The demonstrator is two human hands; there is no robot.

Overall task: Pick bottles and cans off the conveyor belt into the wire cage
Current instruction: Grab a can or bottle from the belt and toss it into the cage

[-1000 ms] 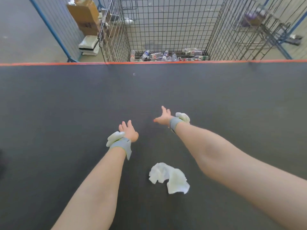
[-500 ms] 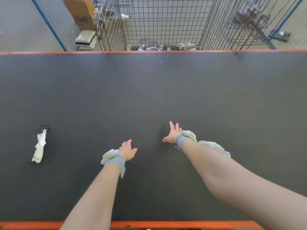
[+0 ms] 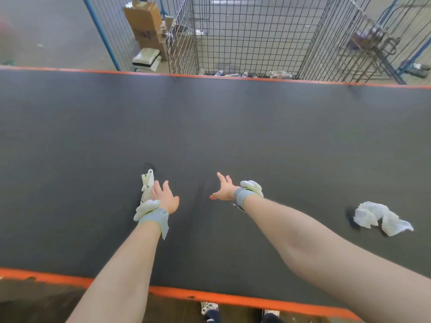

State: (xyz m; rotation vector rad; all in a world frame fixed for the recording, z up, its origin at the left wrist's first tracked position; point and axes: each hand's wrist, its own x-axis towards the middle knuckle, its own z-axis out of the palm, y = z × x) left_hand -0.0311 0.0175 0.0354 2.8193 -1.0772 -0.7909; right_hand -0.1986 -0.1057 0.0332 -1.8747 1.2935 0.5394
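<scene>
While bottles [image 3: 277, 74] are lying in wire cage [image 3: 245, 38] past conveyor belt [image 3: 256, 136] far edge, left grip [image 3: 164, 197], right grip [image 3: 224, 191] are hovering open, empty; belt carrying only white scraps [image 3: 380, 217]; awaiting more.

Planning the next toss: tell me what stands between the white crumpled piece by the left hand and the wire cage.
Nothing visible does. Between the white crumpled piece and the wire cage lies only bare conveyor belt and its orange far edge.
</scene>
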